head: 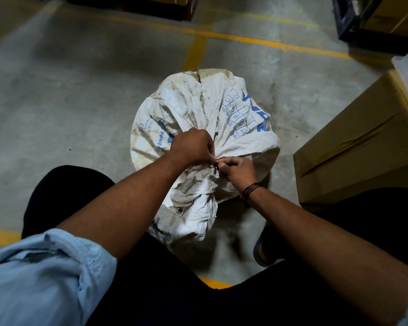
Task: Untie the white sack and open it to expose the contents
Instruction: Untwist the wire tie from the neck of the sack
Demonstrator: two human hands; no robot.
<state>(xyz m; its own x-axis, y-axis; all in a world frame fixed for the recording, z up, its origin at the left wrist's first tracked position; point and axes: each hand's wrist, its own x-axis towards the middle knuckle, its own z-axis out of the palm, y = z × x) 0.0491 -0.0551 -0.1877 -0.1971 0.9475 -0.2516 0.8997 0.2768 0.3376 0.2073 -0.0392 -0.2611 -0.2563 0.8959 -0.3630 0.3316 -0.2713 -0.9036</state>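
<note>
A white woven sack (pixel 198 109) with blue print stands on the concrete floor in front of me, its mouth gathered into a tight bunch. The loose flap of the neck (pixel 193 208) hangs toward me, with a metal eyelet in it. My left hand (pixel 193 147) is closed over the gathered neck from the left. My right hand (pixel 238 169) pinches the tie at the same knot from the right, fingertips almost touching the left hand. The tie itself is mostly hidden by my fingers. The sack's contents are hidden.
A large taped cardboard box (pixel 358 142) stands close on the right. More boxes on a dark pallet (pixel 372 27) sit at the far right, another pallet (pixel 132 5) at the far top. Yellow lines (pixel 245 40) cross the floor. My dark-trousered legs and a sandalled foot (pixel 266 245) flank the sack.
</note>
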